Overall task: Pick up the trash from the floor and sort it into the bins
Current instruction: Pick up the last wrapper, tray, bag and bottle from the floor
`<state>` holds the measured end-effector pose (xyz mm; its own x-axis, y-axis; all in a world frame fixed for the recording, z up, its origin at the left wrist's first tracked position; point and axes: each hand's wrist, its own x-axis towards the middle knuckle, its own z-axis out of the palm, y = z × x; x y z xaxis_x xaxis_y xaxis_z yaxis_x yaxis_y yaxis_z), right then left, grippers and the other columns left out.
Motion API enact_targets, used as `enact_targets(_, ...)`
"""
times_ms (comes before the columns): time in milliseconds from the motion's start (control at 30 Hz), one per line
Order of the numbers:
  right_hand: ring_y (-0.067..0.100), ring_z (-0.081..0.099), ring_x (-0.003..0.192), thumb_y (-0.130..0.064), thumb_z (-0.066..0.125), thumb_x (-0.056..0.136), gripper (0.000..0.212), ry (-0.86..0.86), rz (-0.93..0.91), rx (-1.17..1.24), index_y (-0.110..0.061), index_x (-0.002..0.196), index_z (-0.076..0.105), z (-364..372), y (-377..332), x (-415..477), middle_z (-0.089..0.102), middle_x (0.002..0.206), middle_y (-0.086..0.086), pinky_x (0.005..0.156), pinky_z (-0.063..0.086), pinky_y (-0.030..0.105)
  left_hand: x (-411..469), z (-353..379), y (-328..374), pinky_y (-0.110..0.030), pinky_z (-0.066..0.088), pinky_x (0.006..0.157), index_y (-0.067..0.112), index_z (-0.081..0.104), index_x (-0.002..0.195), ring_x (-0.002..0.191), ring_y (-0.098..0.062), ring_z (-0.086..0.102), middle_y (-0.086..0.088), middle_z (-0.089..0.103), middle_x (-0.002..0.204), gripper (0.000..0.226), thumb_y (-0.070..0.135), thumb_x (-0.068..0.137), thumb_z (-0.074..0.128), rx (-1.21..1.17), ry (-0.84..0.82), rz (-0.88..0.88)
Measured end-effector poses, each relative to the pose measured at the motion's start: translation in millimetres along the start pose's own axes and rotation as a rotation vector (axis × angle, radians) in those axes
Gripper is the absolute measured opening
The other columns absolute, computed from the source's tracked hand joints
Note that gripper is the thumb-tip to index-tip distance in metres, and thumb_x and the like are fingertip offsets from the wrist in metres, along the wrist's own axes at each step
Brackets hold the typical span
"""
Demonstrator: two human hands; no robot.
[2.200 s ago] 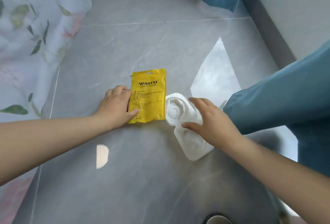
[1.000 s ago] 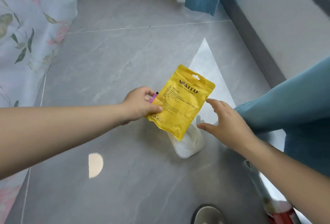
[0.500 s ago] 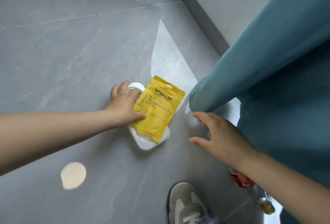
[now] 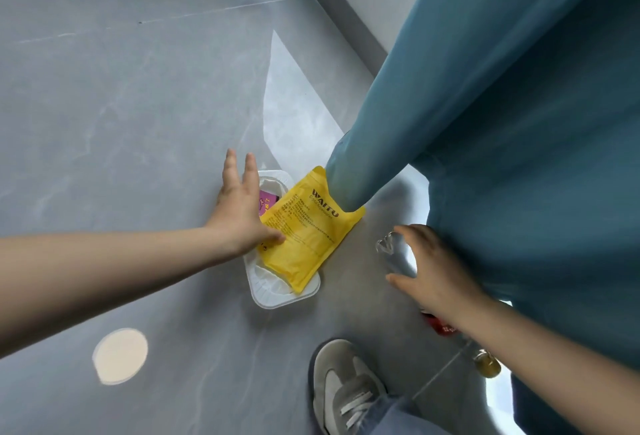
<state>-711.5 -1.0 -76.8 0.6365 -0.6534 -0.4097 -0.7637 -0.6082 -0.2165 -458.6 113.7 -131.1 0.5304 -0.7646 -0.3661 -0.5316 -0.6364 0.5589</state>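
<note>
While I am looking down at the grey tiled floor, my left hand is reaching out with its fingers straight and spread, gripping nothing; only the thumb is resting on the near corner of the yellow WAITU pouch. That pouch is lying flat across a white plastic tray, which is sitting on the floor. A pink wrapper is showing in the tray's far end, just beside my fingers. A fold of teal curtain is covering the pouch's far corner. My right hand is arching over a clear plastic bottle lying at the curtain's foot, thumb and forefinger curving either side of it; whether they are actually clamping it I cannot tell. My grey trainer is standing nearer to me, apart from the tray
</note>
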Motion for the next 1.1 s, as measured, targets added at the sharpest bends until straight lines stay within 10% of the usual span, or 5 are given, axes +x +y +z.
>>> enact_targets(600, 0.019, 0.042, 0.128, -0.028, 0.068, 0.082, 0.075, -0.105, -0.013, 0.083, -0.018, 0.144, 0.027, 24.8, -52.9, 28.7, 0.042, 0.141, 0.002, 0.093, 0.038, 0.027, -17.4, -31.2, -35.4, -0.034, 0.042, 0.095, 0.021, -0.013, 0.15, 0.125, -0.031, 0.047, -0.015, 0.041, 0.141, 0.141, 0.025, 0.055, 0.092, -0.173, 0.008, -0.314)
enact_targets(733, 0.026, 0.057, 0.103, -0.029, 0.065, 0.077, 0.052, -0.117, -0.001, -0.025, -0.016, 0.122, 0.043, 26.0, -69.8, 37.9, 0.059, 0.115, 0.002, 0.076, 0.048, 0.033, -27.2, -39.6, -54.2, -0.03, 0.045, 0.085, 0.016, 0.027, 0.145, 0.114, -0.028, 0.053, -0.01, 0.053, 0.13, 0.109, 0.023, 0.057, 0.09, -0.273, 0.044, -0.423)
enact_targets(900, 0.024, 0.058, 0.086, -0.032, 0.068, 0.072, 0.048, -0.05, -0.063, 0.192, -0.019, 0.113, 0.046, 19.7, -106.4, 51.8, 0.058, 0.095, 0.0, 0.074, 0.051, 0.036, -45.2, -47.8, -68.7, -0.036, 0.055, 0.078, 0.016, 0.067, 0.093, 0.089, -0.026, 0.065, -0.007, 0.07, 0.095, 0.041, 0.012, 0.057, 0.086, -0.39, 0.038, -0.465)
enact_targets(1100, 0.017, 0.058, 0.092, -0.042, 0.067, 0.073, 0.064, 0.001, -0.135, 0.307, -0.024, 0.128, 0.038, 9.6, -148.8, 77.1, 0.055, 0.104, -0.006, 0.076, 0.049, 0.034, -52.3, -74.0, -85.7, -0.042, 0.056, 0.084, 0.016, 0.07, 0.088, 0.086, -0.027, 0.068, -0.007, 0.073, 0.091, 0.049, 0.026, 0.04, 0.077, -0.543, 0.141, -0.57)
